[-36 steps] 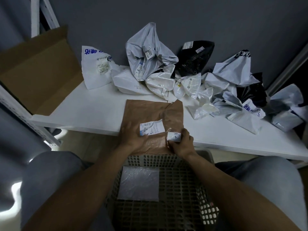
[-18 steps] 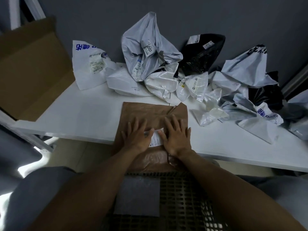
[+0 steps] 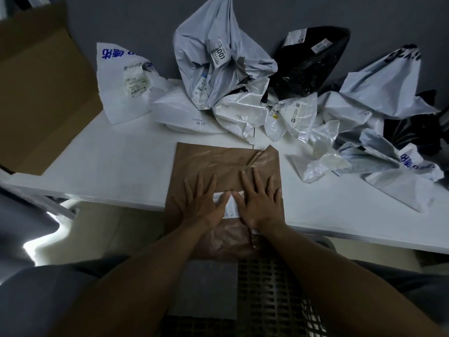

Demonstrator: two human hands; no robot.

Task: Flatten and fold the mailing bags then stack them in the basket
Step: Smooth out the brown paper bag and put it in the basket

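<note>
- Left hand (image 3: 199, 206) lay flat on the brown bag (image 3: 226, 166), fingers straight and spread, pressing down, gripping nothing.
- Right hand (image 3: 260, 203) did the same just beside it, palm down, fingers spread.
- White label (image 3: 229, 207) showed between the two hands, partly covered by both.
- Brown bag lay flat on the white table (image 3: 109, 173), near end hanging over the table edge toward the basket (image 3: 274, 295).
- Basket sat below, between the knees, one flat pale bag (image 3: 206, 290) inside.
- Crumpled bags (image 3: 243, 113), white, grey and black, were piled at the table's back, apart from the brown bag.
- Cardboard box (image 3: 41, 98) stood at left.
</note>
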